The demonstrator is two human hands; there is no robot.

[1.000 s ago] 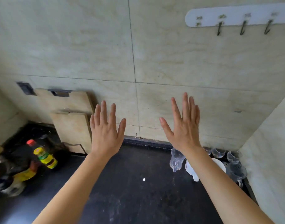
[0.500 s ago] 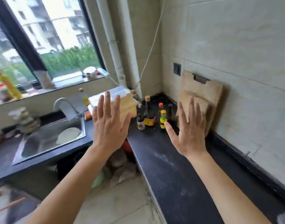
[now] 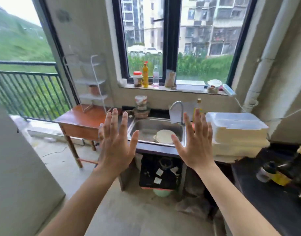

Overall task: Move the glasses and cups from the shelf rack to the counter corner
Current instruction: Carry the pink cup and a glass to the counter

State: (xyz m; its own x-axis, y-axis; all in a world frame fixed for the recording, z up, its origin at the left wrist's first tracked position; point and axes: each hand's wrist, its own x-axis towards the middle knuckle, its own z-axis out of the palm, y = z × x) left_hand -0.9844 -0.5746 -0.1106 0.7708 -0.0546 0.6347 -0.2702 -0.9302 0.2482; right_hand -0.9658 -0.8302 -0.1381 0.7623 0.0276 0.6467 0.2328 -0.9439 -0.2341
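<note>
My left hand (image 3: 118, 140) and my right hand (image 3: 194, 142) are raised in front of me, palms forward, fingers spread, holding nothing. A white wire shelf rack (image 3: 96, 82) stands on a small wooden table (image 3: 81, 120) at the left, beyond my left hand; a brown cup-like thing (image 3: 93, 89) sits on a middle shelf, blurred. The black counter (image 3: 269, 193) shows only at the right edge. No glasses are visible in this view.
A steel sink (image 3: 156, 130) with a white plate (image 3: 164, 136) and a tap lies straight ahead under the window. White foam boxes (image 3: 236, 133) are stacked right of it. Sauce bottles (image 3: 282, 172) stand on the counter. A grey appliance (image 3: 18, 167) fills the left foreground.
The view has swung left from the tiled counter corner with the glasses, past the cutting boards, to the sink and window. Both hands stay raised and spread.
</note>
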